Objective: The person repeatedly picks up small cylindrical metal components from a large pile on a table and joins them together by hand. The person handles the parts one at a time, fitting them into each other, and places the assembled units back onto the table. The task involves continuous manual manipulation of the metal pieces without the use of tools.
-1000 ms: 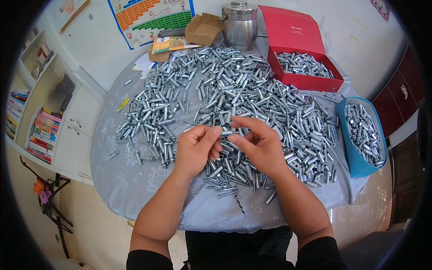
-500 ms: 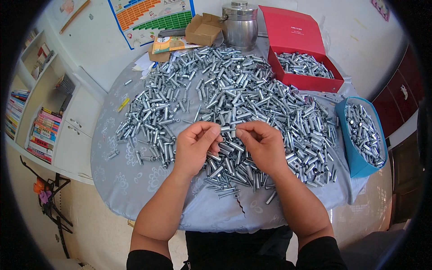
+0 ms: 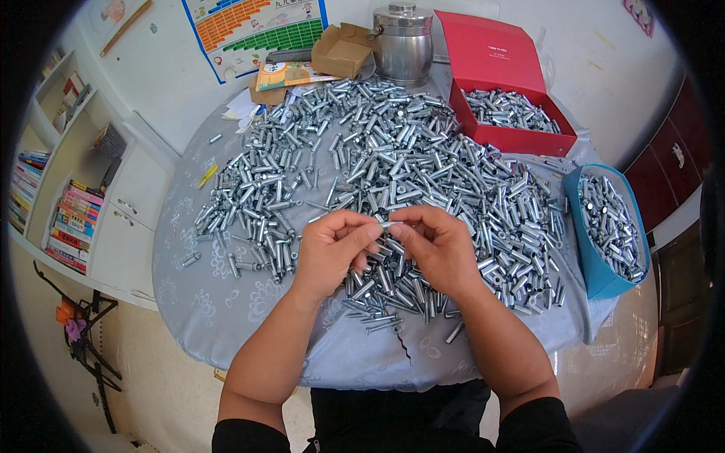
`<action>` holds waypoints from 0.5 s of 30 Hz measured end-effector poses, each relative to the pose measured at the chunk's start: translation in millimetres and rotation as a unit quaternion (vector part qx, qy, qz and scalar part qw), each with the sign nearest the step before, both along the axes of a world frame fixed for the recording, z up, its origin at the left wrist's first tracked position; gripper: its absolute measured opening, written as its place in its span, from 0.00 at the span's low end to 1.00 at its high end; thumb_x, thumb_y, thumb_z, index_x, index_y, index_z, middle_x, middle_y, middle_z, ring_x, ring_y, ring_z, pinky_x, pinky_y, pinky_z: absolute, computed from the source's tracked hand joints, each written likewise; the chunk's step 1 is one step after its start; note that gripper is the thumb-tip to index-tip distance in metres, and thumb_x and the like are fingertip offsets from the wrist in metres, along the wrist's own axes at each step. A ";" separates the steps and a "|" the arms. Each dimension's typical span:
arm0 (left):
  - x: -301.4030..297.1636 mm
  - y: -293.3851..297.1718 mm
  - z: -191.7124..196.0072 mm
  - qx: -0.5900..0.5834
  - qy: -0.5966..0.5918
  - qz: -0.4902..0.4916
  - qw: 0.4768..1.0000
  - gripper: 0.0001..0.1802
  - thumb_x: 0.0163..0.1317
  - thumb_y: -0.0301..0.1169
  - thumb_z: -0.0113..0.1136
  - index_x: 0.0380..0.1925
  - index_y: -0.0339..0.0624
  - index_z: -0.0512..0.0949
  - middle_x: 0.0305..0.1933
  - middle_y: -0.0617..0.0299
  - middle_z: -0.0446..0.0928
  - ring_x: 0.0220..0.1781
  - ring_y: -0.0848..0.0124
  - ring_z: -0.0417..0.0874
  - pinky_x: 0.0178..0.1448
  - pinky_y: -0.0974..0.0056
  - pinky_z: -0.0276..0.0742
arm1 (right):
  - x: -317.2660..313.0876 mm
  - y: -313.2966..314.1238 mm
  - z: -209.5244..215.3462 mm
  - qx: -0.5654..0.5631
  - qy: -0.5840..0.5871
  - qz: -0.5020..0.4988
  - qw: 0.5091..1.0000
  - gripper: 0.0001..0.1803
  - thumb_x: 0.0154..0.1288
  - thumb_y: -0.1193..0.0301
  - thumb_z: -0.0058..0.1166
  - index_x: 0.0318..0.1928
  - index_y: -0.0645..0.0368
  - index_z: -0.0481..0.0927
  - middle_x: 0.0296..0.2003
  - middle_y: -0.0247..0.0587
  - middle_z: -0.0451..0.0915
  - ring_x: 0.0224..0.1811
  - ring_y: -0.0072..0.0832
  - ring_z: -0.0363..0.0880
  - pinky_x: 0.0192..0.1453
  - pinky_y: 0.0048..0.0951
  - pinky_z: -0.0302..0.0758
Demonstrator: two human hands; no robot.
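Note:
My left hand (image 3: 330, 251) and my right hand (image 3: 438, 249) meet over the middle of the pile, thumbs and forefingers pinched on the two ends of a small expansion bolt (image 3: 387, 224). Only a short silvery stretch of it shows between the fingertips. Below and around both hands spreads a large heap of metal bolts and sleeves (image 3: 393, 162) on the table. A few long thin bolts (image 3: 380, 323) lie at the heap's near edge.
A grey patterned cloth covers the table (image 3: 204, 302). A red box (image 3: 521, 140) and a blue fabric bin (image 3: 604, 279), both filled with metal pieces, stand at the right. At the back are a steel pot (image 3: 404, 49) and a cardboard box (image 3: 340, 51). A yellow tool (image 3: 208, 176) lies left.
My fingertips have drawn closer together along the expansion bolt, so less of it shows between them. The right hand has shifted slightly left; the heap looks the same.

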State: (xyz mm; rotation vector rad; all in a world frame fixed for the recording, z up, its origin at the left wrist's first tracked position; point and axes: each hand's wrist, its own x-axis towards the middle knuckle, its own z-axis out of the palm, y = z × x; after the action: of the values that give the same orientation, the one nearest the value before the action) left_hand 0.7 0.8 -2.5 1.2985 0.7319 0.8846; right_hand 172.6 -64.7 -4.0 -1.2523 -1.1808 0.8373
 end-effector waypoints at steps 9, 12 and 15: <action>-3.0 1.9 3.8 0.029 -0.020 0.037 0.999 0.11 0.69 0.28 0.52 0.46 0.35 0.79 0.31 0.62 0.78 0.19 0.84 0.67 0.21 0.78 0.62 | -0.8 2.4 14.4 0.028 0.099 -0.122 0.987 0.12 0.64 0.75 0.59 0.48 0.63 0.80 0.31 0.32 0.81 0.23 0.13 0.73 0.26 0.16 0.70; -2.5 0.4 2.0 0.047 0.001 -0.012 0.999 0.11 0.68 0.27 0.52 0.48 0.35 0.76 0.32 0.61 0.79 0.19 0.84 0.67 0.22 0.78 0.63 | 1.7 2.0 1.3 -0.011 0.044 -0.029 0.999 0.13 0.64 0.74 0.58 0.49 0.63 0.80 0.30 0.31 0.82 0.24 0.13 0.74 0.26 0.16 0.71; -1.5 -0.2 -0.5 0.057 -0.017 -0.057 0.997 0.10 0.68 0.27 0.52 0.48 0.37 0.73 0.34 0.62 0.79 0.20 0.86 0.66 0.22 0.79 0.61 | 1.3 -0.2 -0.7 -0.023 0.034 0.039 0.998 0.11 0.65 0.74 0.58 0.46 0.64 0.80 0.30 0.32 0.82 0.24 0.13 0.75 0.25 0.16 0.71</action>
State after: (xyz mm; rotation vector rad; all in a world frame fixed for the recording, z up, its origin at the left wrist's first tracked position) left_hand -0.8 0.6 -3.0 1.4076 0.5815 0.8640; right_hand 173.9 -64.9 -4.7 -1.2122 -1.1676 0.9613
